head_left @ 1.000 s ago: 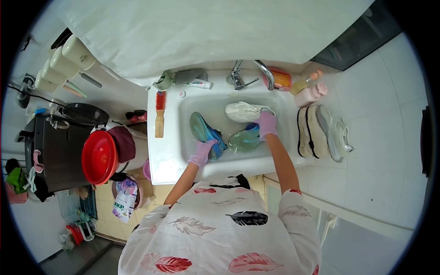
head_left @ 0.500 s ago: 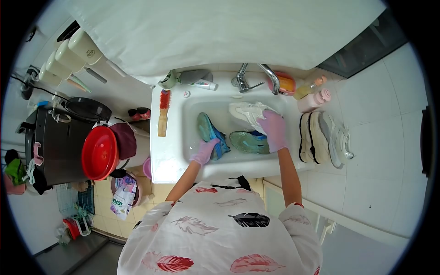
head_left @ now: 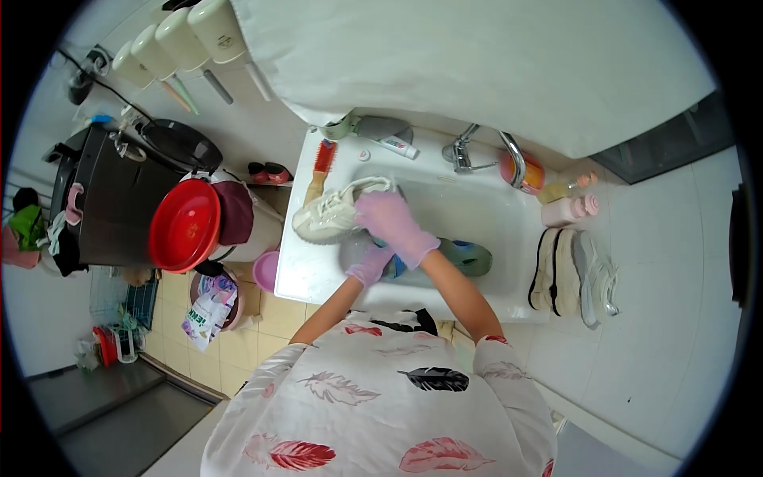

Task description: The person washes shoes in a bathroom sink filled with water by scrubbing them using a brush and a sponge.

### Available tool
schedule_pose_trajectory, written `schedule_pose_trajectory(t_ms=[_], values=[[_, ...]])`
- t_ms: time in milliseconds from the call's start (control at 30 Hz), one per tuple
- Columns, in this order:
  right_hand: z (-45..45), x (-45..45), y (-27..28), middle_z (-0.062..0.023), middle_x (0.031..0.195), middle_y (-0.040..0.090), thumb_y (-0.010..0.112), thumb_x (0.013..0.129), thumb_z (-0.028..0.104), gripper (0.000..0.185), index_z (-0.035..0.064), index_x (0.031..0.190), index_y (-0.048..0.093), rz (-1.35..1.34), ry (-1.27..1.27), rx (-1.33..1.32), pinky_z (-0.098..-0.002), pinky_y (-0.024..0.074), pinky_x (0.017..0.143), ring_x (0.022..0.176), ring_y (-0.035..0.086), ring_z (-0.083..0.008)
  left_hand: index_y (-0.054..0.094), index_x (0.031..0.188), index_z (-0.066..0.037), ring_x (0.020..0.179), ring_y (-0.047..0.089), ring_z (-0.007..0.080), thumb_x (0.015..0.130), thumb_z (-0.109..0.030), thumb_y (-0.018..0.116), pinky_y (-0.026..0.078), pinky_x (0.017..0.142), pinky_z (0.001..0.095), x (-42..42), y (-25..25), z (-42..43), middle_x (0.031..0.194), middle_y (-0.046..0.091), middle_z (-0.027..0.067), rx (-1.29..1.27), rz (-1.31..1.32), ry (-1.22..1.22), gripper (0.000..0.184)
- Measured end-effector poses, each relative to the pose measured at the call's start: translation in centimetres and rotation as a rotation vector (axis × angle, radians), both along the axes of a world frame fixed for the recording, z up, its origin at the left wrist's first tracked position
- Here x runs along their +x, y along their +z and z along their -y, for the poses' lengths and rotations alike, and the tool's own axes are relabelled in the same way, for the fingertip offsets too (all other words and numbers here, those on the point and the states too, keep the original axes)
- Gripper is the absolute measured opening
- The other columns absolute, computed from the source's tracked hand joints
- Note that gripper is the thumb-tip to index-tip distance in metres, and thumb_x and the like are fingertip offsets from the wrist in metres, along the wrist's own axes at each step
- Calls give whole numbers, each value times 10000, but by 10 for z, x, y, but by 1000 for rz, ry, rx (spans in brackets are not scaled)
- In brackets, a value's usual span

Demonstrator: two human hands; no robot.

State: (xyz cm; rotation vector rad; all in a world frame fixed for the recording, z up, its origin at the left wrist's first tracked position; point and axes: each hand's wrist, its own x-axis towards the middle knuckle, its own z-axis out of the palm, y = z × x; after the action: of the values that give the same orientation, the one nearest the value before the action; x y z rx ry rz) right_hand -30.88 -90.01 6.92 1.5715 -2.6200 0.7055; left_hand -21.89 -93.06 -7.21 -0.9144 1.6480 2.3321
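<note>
A wet white sneaker (head_left: 332, 213) is in my right hand (head_left: 397, 226), gloved in pink, its fingers closed on the shoe's heel end above the sink's left rim. My left hand (head_left: 369, 264), in a matching glove, is low at the sink's left side, closed on a blue shoe (head_left: 395, 265). My right hand and the sneaker cover much of that shoe and my left fingertips. Another blue-green shoe (head_left: 470, 258) lies in the water of the white sink (head_left: 513, 274), sole showing, to the right of my right wrist.
A wooden-handled brush (head_left: 323, 163), a toothpaste tube (head_left: 397, 146) and the faucet (head_left: 461, 151) are along the sink's back and left. Pink bottle (head_left: 566, 211), cream insoles (head_left: 560, 274) and white shoes (head_left: 594, 278) stand right. A red basin (head_left: 185, 225) is left.
My right hand has carried the white sneaker from the sink's right side across to its left rim. My left hand stays by the blue shoe. The view has shifted and tilted.
</note>
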Motion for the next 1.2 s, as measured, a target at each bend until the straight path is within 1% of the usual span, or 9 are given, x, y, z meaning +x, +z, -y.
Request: schedule_pose_trajectory(t_ms=[500,800,900,967,1000,1067,1100,1167,1200], values=[[51,14,-52,-80,731,551,622,710,226,166,69,725,569,31,56,44,-388,456,641,730,569,-260,458,1149,23,881,593,281,785,-282,579,468,804,348,6,17,14,1023,588,153,-308,-150,-243,490],[41,6,-40,-89,741,575,633,707,239,179,73,755,585,75,87,-33,-385,471,649,717,585,-276,480,1143,0,871,594,298,790,-297,559,468,795,361,26,67,57,998,598,155,-1145,-834,-856,468],[40,4,-45,-93,730,570,627,713,236,175,72,750,581,56,123,-42,-385,471,644,709,584,-279,564,1051,-49,812,590,324,786,-347,499,464,720,393,33,115,81,878,609,168,-826,65,-914,405],[41,4,-45,-97,729,564,621,721,221,159,70,736,573,52,135,-18,-389,467,636,705,580,-281,614,799,-16,596,577,257,782,-344,473,451,571,359,40,169,103,687,600,116,-803,210,-810,358],[41,5,-46,-97,729,564,621,721,221,159,70,736,573,52,136,-20,-389,467,636,705,580,-281,614,764,-18,559,573,210,773,-305,491,448,528,323,40,165,124,635,593,77,-716,237,-835,313],[43,6,-48,-113,733,566,622,722,176,137,56,721,555,72,97,-69,-413,454,638,697,573,-303,629,786,-27,559,591,201,745,-262,549,459,530,305,33,204,148,635,609,73,-668,325,-631,251],[43,8,-47,-113,733,566,622,722,176,137,56,721,555,71,99,-73,-413,454,638,697,573,-303,631,792,-17,566,593,240,734,-302,558,466,553,320,34,186,166,658,615,102,-1039,230,-525,299],[40,9,-43,-122,737,557,608,735,165,131,52,710,547,126,19,-61,-419,446,631,695,563,-317,636,745,-17,726,604,306,717,-362,544,462,658,374,9,186,188,736,625,146,-1068,418,-256,358],[39,9,-42,-122,737,557,608,735,165,131,52,710,547,126,17,-61,-419,446,631,695,563,-317,634,809,-15,788,604,311,712,-338,560,456,693,389,3,176,194,777,627,159,-1227,333,-154,344]])
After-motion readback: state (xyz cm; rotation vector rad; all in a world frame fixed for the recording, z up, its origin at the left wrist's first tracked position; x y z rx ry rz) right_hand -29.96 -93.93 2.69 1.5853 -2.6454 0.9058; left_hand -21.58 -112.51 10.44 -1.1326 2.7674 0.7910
